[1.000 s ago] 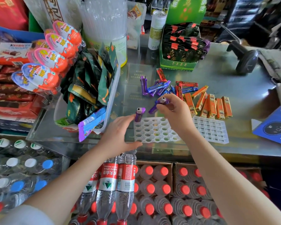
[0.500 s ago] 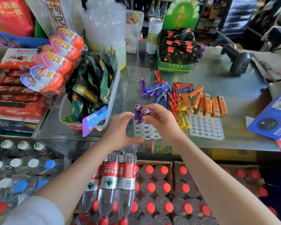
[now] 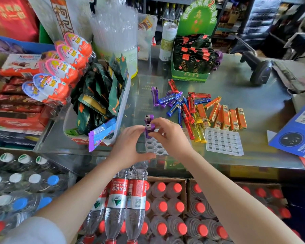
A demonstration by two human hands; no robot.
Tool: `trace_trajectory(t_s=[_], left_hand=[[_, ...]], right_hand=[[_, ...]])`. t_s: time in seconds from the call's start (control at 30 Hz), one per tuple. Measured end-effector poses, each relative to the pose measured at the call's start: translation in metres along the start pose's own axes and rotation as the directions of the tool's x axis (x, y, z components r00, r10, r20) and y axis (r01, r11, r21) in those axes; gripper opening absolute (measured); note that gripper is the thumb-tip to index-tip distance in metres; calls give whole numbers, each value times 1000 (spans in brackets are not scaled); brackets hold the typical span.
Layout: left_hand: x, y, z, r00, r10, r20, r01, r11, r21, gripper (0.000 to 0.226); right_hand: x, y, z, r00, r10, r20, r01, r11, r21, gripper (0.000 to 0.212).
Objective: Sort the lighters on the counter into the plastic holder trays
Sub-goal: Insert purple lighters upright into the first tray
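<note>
Right hand (image 3: 171,138) now brought second purple lighter (image 3: 149,129) upright into tray (image 3: 156,148), beside first one (image 3: 148,118). Right pinches lighter, left hand (image 3: 128,148) grips tray edge. Light, hard, slick plastic, probably; hold mid-body. Loose pile (image 3: 187,106) behind.

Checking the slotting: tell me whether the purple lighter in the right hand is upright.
Upright: the purple lighter stands metal cap up, base down at the holder tray, pinched by the right hand.
</note>
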State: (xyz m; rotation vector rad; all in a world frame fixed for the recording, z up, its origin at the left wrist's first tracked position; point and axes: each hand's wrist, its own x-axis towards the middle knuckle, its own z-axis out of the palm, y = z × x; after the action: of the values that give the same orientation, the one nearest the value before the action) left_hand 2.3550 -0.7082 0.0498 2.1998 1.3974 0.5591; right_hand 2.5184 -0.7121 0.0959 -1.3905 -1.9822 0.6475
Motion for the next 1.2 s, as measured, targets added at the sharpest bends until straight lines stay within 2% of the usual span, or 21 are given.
trace_trajectory(t_s=[0.13, 0.3, 0.37, 0.43, 0.5, 0.57, 0.7, 0.83, 1.07, 1.2], left_hand=[[0, 0, 1, 1000, 8, -18, -9, 1000, -27, 82], [0, -2, 3, 999, 31, -38, -31, 999, -6, 82], [0, -2, 3, 999, 29, -42, -29, 1000, 1, 84], [-1, -2, 3, 999, 10, -32, -10, 1000, 6, 87], [-2, 0, 2, 1000, -9, -24, 9, 1000, 13, 89], [-2, 0, 2, 999, -13, -35, 14, 1000, 16, 89], [-1, -1, 5, 997, 7, -77, -6, 1000, 15, 85], [-1, 0, 6, 995, 9, -100, -7, 1000, 24, 80], [1, 4, 5, 995, -30, -98, 35, 999, 42, 79], [1, 5, 5, 994, -23, -103, 29, 998, 54, 79]], right_hand=[[0, 5, -4, 1000, 19, 17, -19, 999, -29, 25], [1, 2, 0, 995, 100, 9, -100, 995, -31, 20], [5, 0, -5, 993, 105, 52, -96, 985, -144, 18], [13, 2, -17, 980, 64, 190, 12, 927, -376, 17], [25, 7, -31, 959, 43, 279, 104, 864, -492, 10], [37, 13, -37, 976, 11, 217, 103, 853, -511, 14], [62, 17, -24, 998, 58, -10, -57, 905, -423, 19], [92, 25, -9, 991, 130, -10, -117, 852, -511, 24], [128, 35, 1, 914, 405, -7, -338, 754, -563, 34], [133, 36, 9, 887, 455, -76, -417, 721, -553, 27]])
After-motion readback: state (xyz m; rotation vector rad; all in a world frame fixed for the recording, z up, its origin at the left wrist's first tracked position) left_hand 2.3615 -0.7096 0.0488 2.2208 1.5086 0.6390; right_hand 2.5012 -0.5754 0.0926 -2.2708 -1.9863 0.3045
